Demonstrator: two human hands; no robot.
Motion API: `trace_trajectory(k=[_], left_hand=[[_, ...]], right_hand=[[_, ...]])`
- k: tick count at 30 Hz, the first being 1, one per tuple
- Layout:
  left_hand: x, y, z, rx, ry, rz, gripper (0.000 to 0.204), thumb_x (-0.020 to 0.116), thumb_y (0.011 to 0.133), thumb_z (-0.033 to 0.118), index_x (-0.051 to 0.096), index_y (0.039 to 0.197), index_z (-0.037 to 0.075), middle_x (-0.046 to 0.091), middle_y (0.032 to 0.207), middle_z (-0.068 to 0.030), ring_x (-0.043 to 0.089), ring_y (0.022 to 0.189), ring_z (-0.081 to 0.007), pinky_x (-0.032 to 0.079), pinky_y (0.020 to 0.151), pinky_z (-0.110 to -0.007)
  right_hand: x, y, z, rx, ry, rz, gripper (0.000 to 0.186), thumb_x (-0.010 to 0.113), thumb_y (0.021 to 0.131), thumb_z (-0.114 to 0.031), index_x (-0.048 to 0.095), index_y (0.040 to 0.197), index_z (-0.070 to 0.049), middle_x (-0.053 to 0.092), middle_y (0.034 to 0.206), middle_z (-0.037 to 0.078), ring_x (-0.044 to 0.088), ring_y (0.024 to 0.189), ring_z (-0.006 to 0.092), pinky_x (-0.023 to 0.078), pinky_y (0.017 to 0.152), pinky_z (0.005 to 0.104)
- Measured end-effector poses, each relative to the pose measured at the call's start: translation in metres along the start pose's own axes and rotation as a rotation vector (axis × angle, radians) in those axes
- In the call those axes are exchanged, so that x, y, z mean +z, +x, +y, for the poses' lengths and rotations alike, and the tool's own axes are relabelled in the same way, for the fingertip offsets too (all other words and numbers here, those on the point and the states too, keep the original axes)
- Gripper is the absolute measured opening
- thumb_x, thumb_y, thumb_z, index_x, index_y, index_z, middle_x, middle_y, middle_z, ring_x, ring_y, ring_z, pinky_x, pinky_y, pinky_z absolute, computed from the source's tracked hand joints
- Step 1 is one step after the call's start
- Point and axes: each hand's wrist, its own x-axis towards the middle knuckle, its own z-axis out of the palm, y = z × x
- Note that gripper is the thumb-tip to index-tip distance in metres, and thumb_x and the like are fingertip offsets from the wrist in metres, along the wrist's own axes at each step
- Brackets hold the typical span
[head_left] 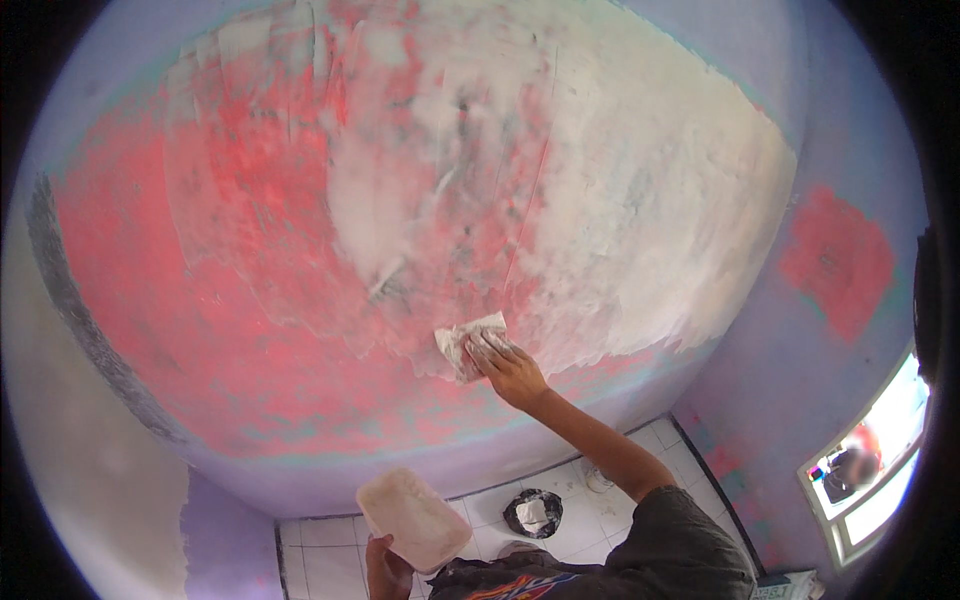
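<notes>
My right hand (507,368) is raised, its whitened fingers pressed over a flat, whitish, square-edged spreader (453,345) that lies against the wall. Whether the spreader is stiff or soft is hard to tell. Around it the wall (330,400) is red, with broad smears of off-white putty (640,230) at the right and top. Lower down, my left hand (390,565) grips the left edge of a shallow whitish plastic tray (412,515) with rounded corners. Pale residue coats the tray's inside, and part of that hand is hidden below it.
On the white tiled floor (590,525) stands a round black container (550,512) with white material in it. A small clear pot (598,478) is beside my right arm. At the right, the purple side wall (770,400) carries a red patch and a bright window (870,460).
</notes>
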Motion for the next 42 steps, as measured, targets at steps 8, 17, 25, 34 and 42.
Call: trace_trajectory(k=[8,17,25,34,42], left_hand=[[-0.010,-0.007,0.019,0.004,0.084,-0.009,0.065,0.056,0.082,0.026,0.038,0.139,0.001,0.052,0.132,-0.0183,0.053,0.120,-0.0366,0.043,0.099,-0.054],[-0.021,0.003,0.004,-0.020,0.010,-0.013,0.062,0.055,0.082,0.024,0.040,0.137,0.001,0.055,0.128,-0.0164,0.056,0.116,-0.0360,0.047,0.095,-0.056],[0.002,-0.021,0.017,0.037,0.061,-0.005,0.061,0.054,0.084,0.026,0.040,0.137,0.001,0.055,0.128,-0.0163,0.055,0.118,-0.0352,0.047,0.095,-0.054],[-0.008,-0.003,0.013,0.118,0.016,0.040,0.061,0.055,0.085,0.022,0.038,0.139,-0.001,0.050,0.135,-0.0180,0.051,0.124,-0.0354,0.044,0.100,-0.051],[-0.018,-0.012,0.017,0.153,0.010,0.065,0.055,0.059,0.086,0.024,0.044,0.134,0.000,0.058,0.121,-0.0156,0.061,0.103,-0.0305,0.052,0.085,-0.043]], right_hand=[[-0.178,0.245,0.156,0.195,-0.388,0.500,0.046,0.052,0.086,-0.007,0.052,0.132,-0.011,0.065,0.113,0.014,0.063,0.098,0.0336,0.051,0.084,0.0439],[0.009,-0.023,0.039,0.111,-0.118,-0.031,0.055,0.054,0.083,-0.008,0.050,0.138,-0.012,0.061,0.124,0.014,0.064,0.104,0.0270,0.051,0.087,0.0415],[-0.150,0.207,0.096,0.369,-0.249,0.192,0.040,0.052,0.088,-0.010,0.057,0.128,-0.012,0.066,0.111,0.015,0.064,0.097,0.0339,0.052,0.081,0.0454],[-0.077,0.152,0.107,0.196,-0.247,0.141,0.046,0.049,0.086,-0.008,0.055,0.131,-0.011,0.065,0.117,0.013,0.064,0.101,0.0281,0.051,0.086,0.0401],[-0.112,0.156,0.065,0.307,-0.225,0.030,0.048,0.050,0.085,-0.004,0.055,0.132,-0.013,0.064,0.120,0.012,0.064,0.102,0.0281,0.051,0.087,0.0421]])
